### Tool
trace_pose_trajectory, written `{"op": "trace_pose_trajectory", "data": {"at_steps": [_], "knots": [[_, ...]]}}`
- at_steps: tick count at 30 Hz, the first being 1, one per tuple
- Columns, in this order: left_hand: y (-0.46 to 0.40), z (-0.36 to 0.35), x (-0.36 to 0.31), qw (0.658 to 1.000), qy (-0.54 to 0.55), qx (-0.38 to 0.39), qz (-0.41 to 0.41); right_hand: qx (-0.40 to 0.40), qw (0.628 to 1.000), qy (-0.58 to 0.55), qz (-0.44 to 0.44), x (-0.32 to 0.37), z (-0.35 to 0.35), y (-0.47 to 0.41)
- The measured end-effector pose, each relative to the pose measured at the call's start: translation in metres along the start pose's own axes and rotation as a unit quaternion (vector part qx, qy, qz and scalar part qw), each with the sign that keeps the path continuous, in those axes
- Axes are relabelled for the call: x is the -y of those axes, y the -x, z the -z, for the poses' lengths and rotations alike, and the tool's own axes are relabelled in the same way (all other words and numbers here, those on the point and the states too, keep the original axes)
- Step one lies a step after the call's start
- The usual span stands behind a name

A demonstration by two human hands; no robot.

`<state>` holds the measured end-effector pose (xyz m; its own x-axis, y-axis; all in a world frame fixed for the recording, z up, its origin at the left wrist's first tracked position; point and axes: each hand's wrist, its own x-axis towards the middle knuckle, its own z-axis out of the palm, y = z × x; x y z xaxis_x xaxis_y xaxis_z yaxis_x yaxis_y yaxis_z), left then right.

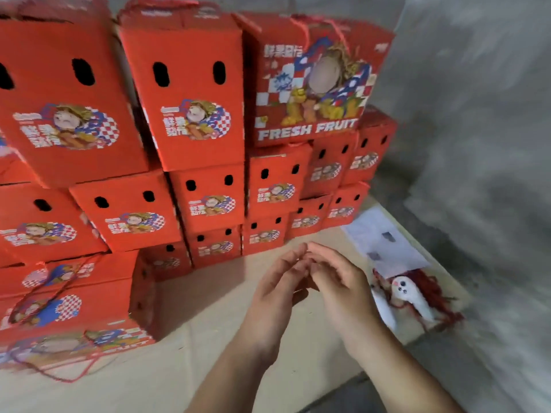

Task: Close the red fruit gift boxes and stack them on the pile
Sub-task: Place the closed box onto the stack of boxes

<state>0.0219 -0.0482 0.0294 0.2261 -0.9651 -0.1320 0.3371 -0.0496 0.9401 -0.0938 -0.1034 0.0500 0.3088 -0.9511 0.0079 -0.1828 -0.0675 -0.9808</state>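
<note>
Two empty hands, left hand [275, 290] and right hand [343, 281], fingers relaxed, below box pile [190, 114].

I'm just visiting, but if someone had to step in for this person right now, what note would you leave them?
Left hand and right hand: both empty, fingers relaxed, fingertips meeting above the cardboard sheet.
Pile of red gift boxes: stacked several rows high against the wall; the top right box shows its "FRESH FRUIT" side.
Done: the boxes on the pile look closed.
Left: no open box is in view, so find the next one. A white plush toy lies at right.
</note>
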Motion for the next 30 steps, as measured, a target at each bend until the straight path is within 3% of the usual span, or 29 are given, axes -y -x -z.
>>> {"op": "trace_pose_trajectory", "data": {"at_steps": [7, 12, 17, 22, 26, 30], "knots": [[-0.07, -0.182, 0.039, 0.996, -0.053, 0.07, 0.011, -0.05, 0.998, -0.038, -0.016, -0.045, 0.185, -0.038], [-0.103, -0.353, 0.07, 0.995, -0.045, 0.082, 0.023, -0.038, 0.999, 0.006, -0.003, -0.061, 0.349, -0.045], [-0.136, -0.475, 0.098, 0.995, -0.006, 0.079, 0.057, -0.056, 0.998, 0.007, 0.003, -0.082, 0.478, -0.062], [-0.195, -0.521, 0.124, 0.998, -0.028, 0.032, 0.054, -0.026, 0.998, 0.027, -0.04, -0.107, 0.55, -0.117], [-0.263, -0.523, 0.14, 0.995, -0.037, -0.082, 0.053, 0.068, 0.995, 0.05, -0.058, -0.111, 0.589, -0.191], [-0.338, -0.518, 0.149, 0.981, 0.017, -0.19, 0.042, 0.105, 0.992, 0.061, -0.033, -0.114, 0.624, -0.271]]}}
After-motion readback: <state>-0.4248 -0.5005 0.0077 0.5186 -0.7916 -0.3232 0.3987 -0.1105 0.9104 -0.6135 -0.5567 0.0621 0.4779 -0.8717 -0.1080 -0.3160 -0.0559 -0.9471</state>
